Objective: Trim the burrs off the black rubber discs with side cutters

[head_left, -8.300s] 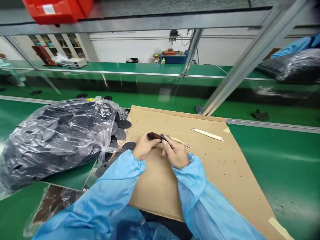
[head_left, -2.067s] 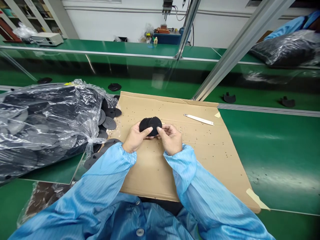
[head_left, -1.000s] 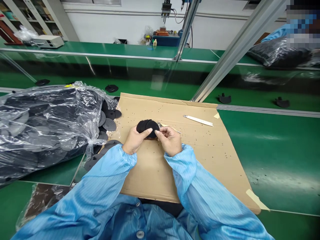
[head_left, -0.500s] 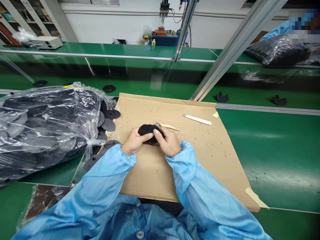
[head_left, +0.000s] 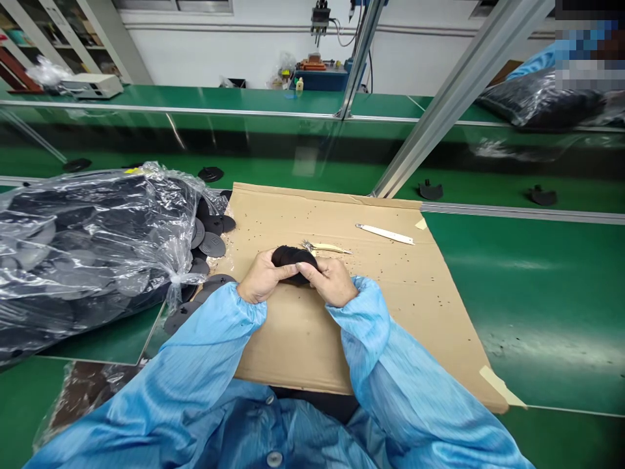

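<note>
A stack of black round discs [head_left: 294, 260] is held between both hands over the cardboard sheet [head_left: 293, 339]. My left hand [head_left: 260, 276] grips the stack's left side, with the thumb across its near face. On the right side my right hand [head_left: 332, 279] closes round it, the thumb pressed to the near edge. The fingers behind the discs are hidden. Just beyond the right hand lie nippers with pale yellow handles [head_left: 329, 247]. A slim white-handled knife [head_left: 385, 233] rests farther right on the cardboard.
At left, a large clear bag [head_left: 97, 241] bulges with dark discs. Loose grey discs [head_left: 213, 244] spill beside it onto the cardboard. A metal post [head_left: 439, 98] rises behind the sheet. Black curved parts [head_left: 430, 190] lie on the green belt [head_left: 342, 176]. Black specks dot the cardboard.
The disc stack has tilted slightly in my hands, and my right thumb has shifted a little left and down. The black parts on the green belt have moved slightly left.
</note>
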The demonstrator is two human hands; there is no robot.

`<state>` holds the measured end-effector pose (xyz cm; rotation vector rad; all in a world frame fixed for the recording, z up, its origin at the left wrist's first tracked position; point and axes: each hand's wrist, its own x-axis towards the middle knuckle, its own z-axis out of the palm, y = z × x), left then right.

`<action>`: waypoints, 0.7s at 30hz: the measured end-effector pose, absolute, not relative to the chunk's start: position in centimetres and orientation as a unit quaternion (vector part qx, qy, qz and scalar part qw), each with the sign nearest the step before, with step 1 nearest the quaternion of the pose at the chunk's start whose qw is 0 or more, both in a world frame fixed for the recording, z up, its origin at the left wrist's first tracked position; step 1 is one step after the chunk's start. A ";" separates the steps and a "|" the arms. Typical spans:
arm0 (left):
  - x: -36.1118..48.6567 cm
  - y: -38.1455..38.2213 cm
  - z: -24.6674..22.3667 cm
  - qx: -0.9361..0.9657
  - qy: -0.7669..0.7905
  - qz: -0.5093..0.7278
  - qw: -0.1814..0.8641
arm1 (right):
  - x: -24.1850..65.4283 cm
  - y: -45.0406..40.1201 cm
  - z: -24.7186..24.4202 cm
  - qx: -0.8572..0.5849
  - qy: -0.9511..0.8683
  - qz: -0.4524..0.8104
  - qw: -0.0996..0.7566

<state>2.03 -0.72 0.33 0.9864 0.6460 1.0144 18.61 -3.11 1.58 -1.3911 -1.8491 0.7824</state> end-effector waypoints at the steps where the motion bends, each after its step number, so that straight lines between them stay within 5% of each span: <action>1: 2.0 -0.7 0.4 0.445 0.290 0.457 0.714 | 18.6 -3.1 1.5 -0.535 -0.708 0.305 0.345; 15: 1.0 0.4 0.5 0.281 0.274 0.377 0.839 | 17.4 -3.9 1.0 -0.401 -0.692 0.354 0.485; 21: 1.2 -0.1 0.9 0.321 0.289 0.367 0.824 | 17.6 -3.7 1.1 -0.428 -0.738 0.175 0.491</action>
